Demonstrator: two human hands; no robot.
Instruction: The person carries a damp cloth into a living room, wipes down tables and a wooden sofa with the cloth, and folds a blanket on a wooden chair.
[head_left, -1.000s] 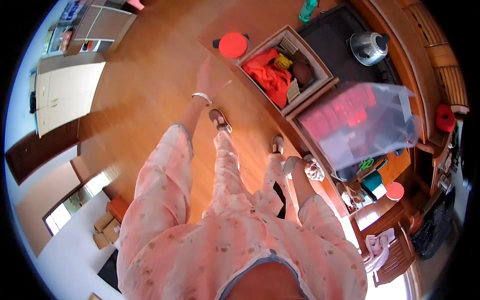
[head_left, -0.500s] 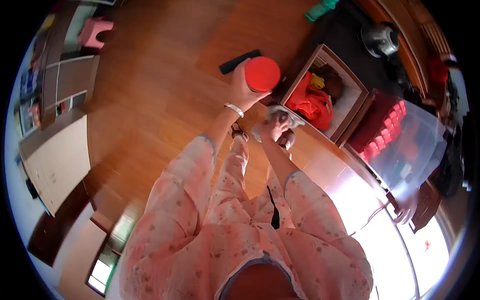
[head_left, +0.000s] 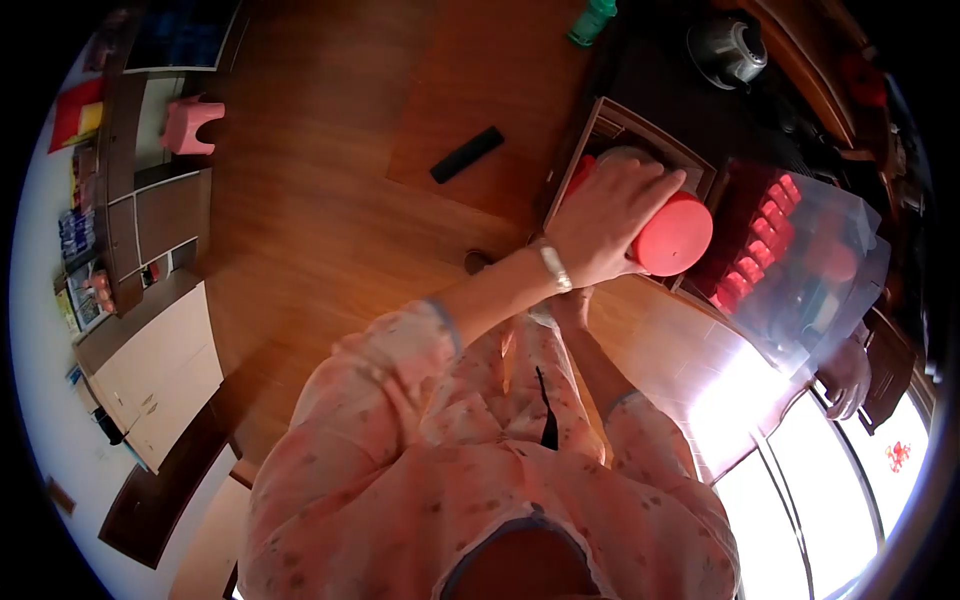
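Left hand [head_left: 607,222] curled around a red-lidded container [head_left: 674,234] over the open drawer [head_left: 652,130], right hand [head_left: 571,306] partly hidden below it, its opening and grip impossible to tell.

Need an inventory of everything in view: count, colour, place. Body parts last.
Round-topped container: 1, red, in left hand
Open box: 1, brown, beyond hands
Oblong item: 1, black, top centre
Bottle: 1, green, top
Kettle: 1, silver, top right
Plastic cover: 1, clear, right of box
Packs: several, red, by plastic cover
Stool: 1, pink, upper left
Cabinet: 1, whitish, left
Left hand: 1, bare, pale bracelet at wrist
Right hand: 1, bare, mostly hidden below left wrist
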